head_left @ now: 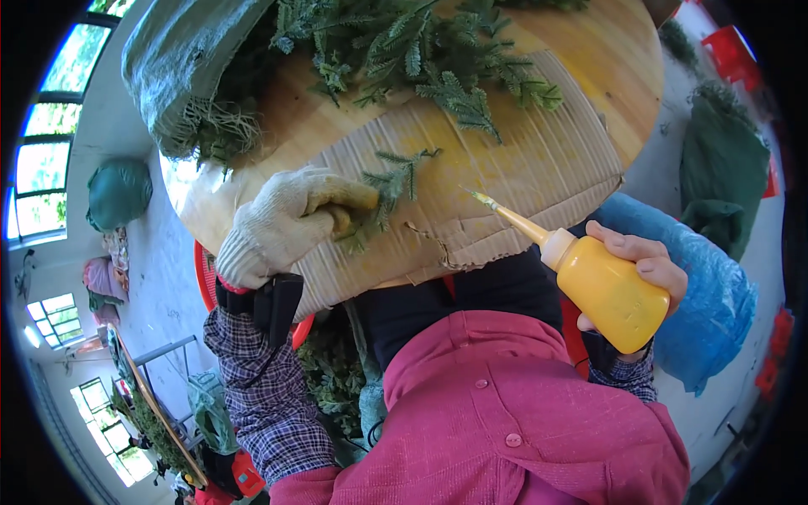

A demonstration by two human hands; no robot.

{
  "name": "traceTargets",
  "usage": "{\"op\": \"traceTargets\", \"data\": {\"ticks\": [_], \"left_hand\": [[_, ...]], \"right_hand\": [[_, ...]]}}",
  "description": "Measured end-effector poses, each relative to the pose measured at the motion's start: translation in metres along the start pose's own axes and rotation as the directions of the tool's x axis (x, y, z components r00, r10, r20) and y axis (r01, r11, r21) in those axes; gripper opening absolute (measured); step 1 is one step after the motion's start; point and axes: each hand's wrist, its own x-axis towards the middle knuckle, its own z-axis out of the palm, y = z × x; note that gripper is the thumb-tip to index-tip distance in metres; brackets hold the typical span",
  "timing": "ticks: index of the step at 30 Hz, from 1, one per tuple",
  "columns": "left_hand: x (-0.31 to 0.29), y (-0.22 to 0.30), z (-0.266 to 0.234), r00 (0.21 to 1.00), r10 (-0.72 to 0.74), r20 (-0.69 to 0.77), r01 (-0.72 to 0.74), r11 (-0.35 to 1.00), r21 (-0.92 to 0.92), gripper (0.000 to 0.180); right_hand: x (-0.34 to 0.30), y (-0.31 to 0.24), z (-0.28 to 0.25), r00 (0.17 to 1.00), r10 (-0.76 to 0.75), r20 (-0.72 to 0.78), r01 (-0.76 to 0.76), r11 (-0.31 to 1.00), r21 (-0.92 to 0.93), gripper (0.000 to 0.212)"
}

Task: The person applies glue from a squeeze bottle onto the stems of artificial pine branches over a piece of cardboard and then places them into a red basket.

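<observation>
My left hand (290, 215), in a knitted white glove with yellow-stained fingertips, pinches a small green fir sprig (391, 185) above a sheet of corrugated cardboard (522, 168). Bare fingers of my right hand (644, 263) wrap round a yellow squeeze bottle (613, 290). The bottle is tilted, and its long thin nozzle points up and left toward the sprig, apart from it. Yellow smears mark the cardboard. A pile of artificial fir branches (421, 50) lies on the far side of the round wooden table (623, 50).
A woven sack (181, 71) with more greenery sits at the table's far left. Blue plastic wrapping (707, 295) bulges at the right, and a dark green sack (724, 168) lies beyond it. Below the table at left is a red basket rim (204, 273). Greenery (332, 370) lies beneath my left arm.
</observation>
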Motion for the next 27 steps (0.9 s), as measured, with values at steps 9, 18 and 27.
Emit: {"op": "traceTargets", "data": {"ticks": [9, 18, 27], "left_hand": [[0.001, -0.007, -0.004, 0.898, 0.44, 0.003, -0.416, 0.849, 0.325, 0.017], [0.009, 0.005, -0.008, 0.761, 0.641, 0.101, -0.612, 0.656, 0.442, 0.016], [0.022, -0.01, -0.007, 0.764, 0.641, -0.074, -0.471, 0.632, 0.616, 0.023]], "right_hand": [[0.003, -0.001, 0.004, 0.999, -0.015, -0.028, 0.016, 1.0, 0.025, 0.074], [0.019, 0.018, 0.016, 0.999, -0.034, -0.032, 0.033, 0.999, -0.007, 0.076], [0.012, 0.006, 0.03, 0.999, 0.034, 0.036, -0.038, 0.994, 0.103, 0.073]]}}
